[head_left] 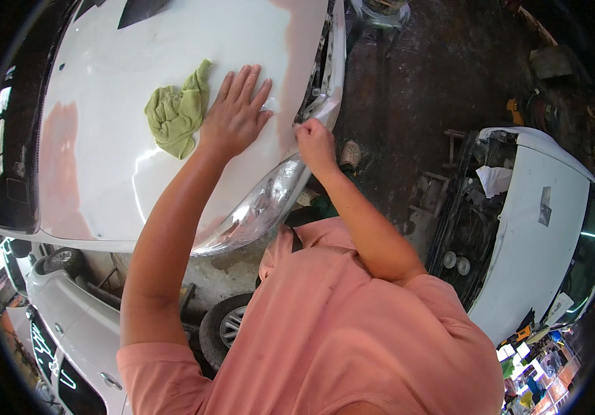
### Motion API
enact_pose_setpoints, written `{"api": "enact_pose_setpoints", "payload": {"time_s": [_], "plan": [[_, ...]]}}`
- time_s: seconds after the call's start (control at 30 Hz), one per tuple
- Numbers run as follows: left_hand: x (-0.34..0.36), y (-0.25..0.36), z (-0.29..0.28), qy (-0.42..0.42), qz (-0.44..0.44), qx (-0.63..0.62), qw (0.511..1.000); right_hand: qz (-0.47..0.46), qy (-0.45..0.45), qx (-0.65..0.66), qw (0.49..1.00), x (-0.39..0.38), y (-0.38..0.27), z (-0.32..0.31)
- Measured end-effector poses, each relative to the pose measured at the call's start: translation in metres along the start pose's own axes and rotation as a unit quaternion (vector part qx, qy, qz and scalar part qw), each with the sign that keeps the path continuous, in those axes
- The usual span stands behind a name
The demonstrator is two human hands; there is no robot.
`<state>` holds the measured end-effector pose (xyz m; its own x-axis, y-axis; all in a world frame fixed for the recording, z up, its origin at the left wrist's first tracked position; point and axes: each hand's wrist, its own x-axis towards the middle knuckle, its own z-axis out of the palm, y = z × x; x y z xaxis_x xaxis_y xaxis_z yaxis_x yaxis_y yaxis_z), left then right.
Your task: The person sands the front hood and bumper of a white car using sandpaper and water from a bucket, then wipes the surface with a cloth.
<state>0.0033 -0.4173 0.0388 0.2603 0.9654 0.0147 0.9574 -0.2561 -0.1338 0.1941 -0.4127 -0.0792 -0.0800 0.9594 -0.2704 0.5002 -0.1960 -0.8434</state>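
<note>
A rag (176,114) is lying on the hood (110,159), near its middle. The left hand (235,114) is resting flat just right of the rag, touching it. The right hand (314,142) is sitting at the hood's right edge, above the headlight (263,204). Another car (539,228) is standing well apart, to the right.

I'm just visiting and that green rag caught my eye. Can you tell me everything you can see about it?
The green rag is a pale yellow-green cloth, soft and woven by the look of it, crumpled into a loose bunch with deep folds and one corner sticking up toward the top of the picture. It lies on the white car hood, near a patch of reddish-brown primer. The person's left hand lies flat on the hood right beside it, the edge of the hand touching or nearly touching the cloth. Nothing holds it.
</note>
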Motion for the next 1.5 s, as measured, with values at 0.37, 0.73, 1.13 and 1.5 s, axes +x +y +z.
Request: {"api": "enact_pose_setpoints", "payload": {"time_s": [0.37,0.73,1.13,1.5], "plan": [[-0.004,-0.002,0.003,0.024,0.006,0.004,1.000,-0.001,-0.044,0.010,0.999,0.007,0.000,-0.015],[-0.003,0.000,0.001,0.020,0.005,0.011,1.000,-0.014,-0.036,0.041,0.998,0.000,-0.003,-0.008],[-0.001,0.001,-0.001,0.029,0.012,0.007,0.999,0.028,-0.012,0.144,0.989,-0.001,0.001,0.008],[0.000,0.002,-0.002,0.010,0.010,0.002,1.000,0.070,0.057,0.170,0.981,0.000,-0.012,0.022]]}}
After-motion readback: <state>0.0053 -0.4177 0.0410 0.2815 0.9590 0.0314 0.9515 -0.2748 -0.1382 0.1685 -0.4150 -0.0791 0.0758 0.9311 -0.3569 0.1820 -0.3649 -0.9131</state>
